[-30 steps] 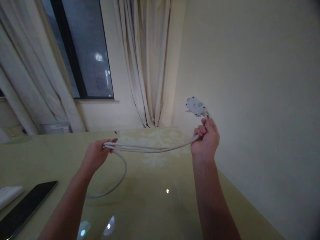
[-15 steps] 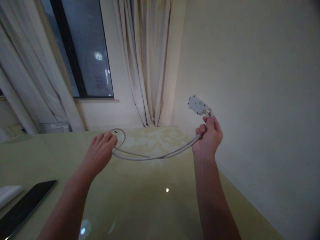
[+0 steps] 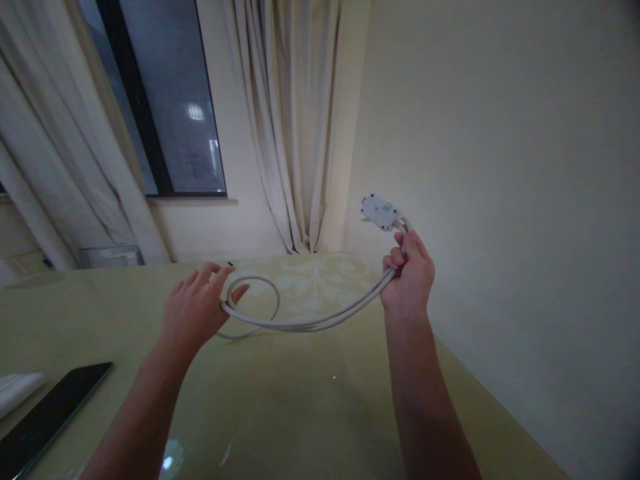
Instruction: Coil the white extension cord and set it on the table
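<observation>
A white cable sags in doubled strands between my two hands above the glossy yellow-green table. My right hand is closed on the strands just below a small white box-shaped plug that sticks up above the fist. My left hand holds the other end of the bundle with thumb and fingers spread loosely. A loop of the cable curls out to the right of that hand, close to the table top.
A dark flat tablet or phone lies at the table's near left, with a white object beside it. Behind the table are a dark window, pale curtains and a bare wall on the right.
The hanging length of cable has been drawn up and swung over into a small loop by my left hand. The strands between my hands sag lower. My right hand drifted slightly left.
</observation>
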